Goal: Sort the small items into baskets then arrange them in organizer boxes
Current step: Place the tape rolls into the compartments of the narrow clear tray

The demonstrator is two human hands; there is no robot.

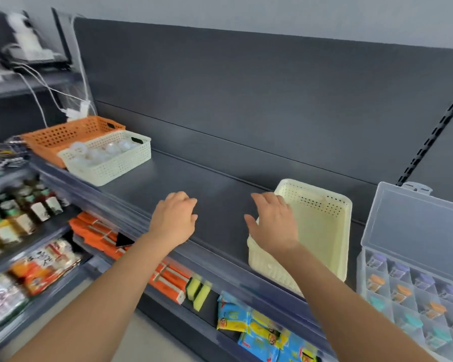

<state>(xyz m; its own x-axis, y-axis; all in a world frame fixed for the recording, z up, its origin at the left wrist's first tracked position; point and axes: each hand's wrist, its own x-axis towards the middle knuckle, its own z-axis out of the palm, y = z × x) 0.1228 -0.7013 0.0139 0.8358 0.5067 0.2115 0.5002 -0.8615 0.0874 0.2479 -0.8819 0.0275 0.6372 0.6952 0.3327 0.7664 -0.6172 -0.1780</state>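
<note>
Your right hand (pixel 272 220), fingers spread, touches the pale yellow perforated basket (pixel 322 231). Left of it, your left hand (pixel 173 218) curls loosely, holding nothing.

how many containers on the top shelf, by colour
orange basket: 1
white basket: 1
pale yellow basket: 1
clear organizer box: 1
total: 4

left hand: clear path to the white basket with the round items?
Probably yes. The left hand hovers over the shelf, holding nothing, and only bare shelf lies between it and the white basket.
</note>
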